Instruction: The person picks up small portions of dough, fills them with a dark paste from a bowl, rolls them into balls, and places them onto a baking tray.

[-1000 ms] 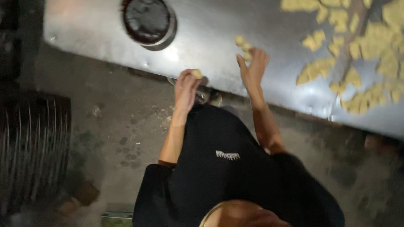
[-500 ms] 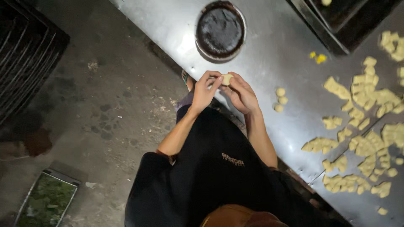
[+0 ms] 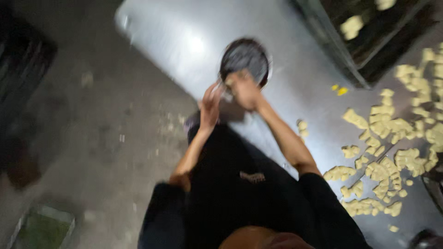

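The view is blurred by motion. My right hand [image 3: 244, 90] is curled over the near rim of a dark round bowl [image 3: 245, 56] on the metal table [image 3: 170, 41]. A small pale bit that looks like a dough piece [image 3: 229, 83] shows at its fingertips. My left hand [image 3: 210, 107] is raised just left of it, fingers pointing up towards the bowl's edge; whether it holds anything is lost in the blur. Both hands are close together at the table's front edge.
Many pale dough pieces [image 3: 383, 170] lie spread over the right of the table, two more [image 3: 302, 128] nearer my right arm. A dark tray [image 3: 369, 41] holding some pieces stands at the back right. Concrete floor [image 3: 92, 138] with a greenish tray [image 3: 41, 228] lies left.
Both hands have moved up from the table's edge to the dark bowl, the right one now over its rim. The camera swung and the picture blurred.
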